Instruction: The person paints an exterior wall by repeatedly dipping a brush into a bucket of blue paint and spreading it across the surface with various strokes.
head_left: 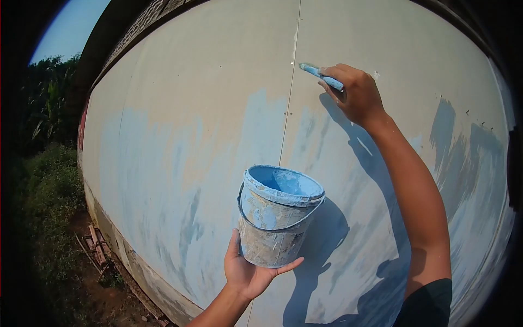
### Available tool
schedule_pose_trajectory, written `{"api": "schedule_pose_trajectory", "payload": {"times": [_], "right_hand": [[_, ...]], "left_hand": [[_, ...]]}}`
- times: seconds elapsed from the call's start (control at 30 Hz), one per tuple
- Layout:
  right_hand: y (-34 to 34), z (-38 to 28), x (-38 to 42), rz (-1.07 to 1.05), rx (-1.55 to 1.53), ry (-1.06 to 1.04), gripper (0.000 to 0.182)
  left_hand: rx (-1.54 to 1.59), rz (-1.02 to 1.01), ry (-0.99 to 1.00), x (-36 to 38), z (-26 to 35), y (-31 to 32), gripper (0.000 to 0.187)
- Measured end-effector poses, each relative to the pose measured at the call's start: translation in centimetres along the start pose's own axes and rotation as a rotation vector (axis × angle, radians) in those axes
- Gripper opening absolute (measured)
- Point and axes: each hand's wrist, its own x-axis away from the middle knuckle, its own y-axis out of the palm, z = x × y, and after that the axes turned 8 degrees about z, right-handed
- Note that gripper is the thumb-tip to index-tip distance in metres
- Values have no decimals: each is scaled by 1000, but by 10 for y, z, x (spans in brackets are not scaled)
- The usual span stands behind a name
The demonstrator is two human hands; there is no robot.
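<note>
My left hand supports a paint bucket from below, the thumb up its left side and a finger reaching out under its base on the right. Blue paint coats the bucket's rim and inside, and its handle hangs down across the front. Raised at the upper right, my right hand grips a paintbrush smeared with blue. The brush tip points left and is at the wall, close to a vertical seam. Whether the bristles touch it is hard to tell. Streaky light blue paint covers the wall's lower part; above is bare beige.
Shadows of my arm and the bucket fall on the wall to the right. Pieces of wood lie on the ground by the wall's base at left. Green plants grow beyond. A roof edge runs along the top left.
</note>
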Motion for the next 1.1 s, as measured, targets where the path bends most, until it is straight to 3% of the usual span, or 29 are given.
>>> {"api": "schedule_pose_trajectory", "payload": {"times": [0.2,0.3,0.37,0.47,0.6,0.67,0.8,0.97,1.03,1.1], "right_hand": [[72,49,-7,35,247,17,17],[73,25,15,-96,294,-88,23],[56,-22,21,-439,269,-178,22],[30,-50,12,-496,56,-41,20],[33,-2,-23,-285,56,63,17],[44,20,-42,-153,284,85,13],[58,45,-23,-185,218,115,13],[22,-42,71,-530,119,-205,29],[3,-67,77,-645,39,-193,25],[-6,-78,79,-646,-273,105,19]], "left_hand": [[108,-12,-47,4,19,-11,90],[44,-15,-29,10,25,-18,89],[102,-8,-52,13,32,-26,88],[70,-16,-72,14,38,-29,90],[37,-11,-75,11,32,-26,90],[75,14,-75,15,35,-33,88],[84,25,-90,18,34,-39,89],[-1,56,-64,19,38,-34,94],[1,54,-46,20,40,-32,94],[5,72,-40,23,38,-31,94]]}}
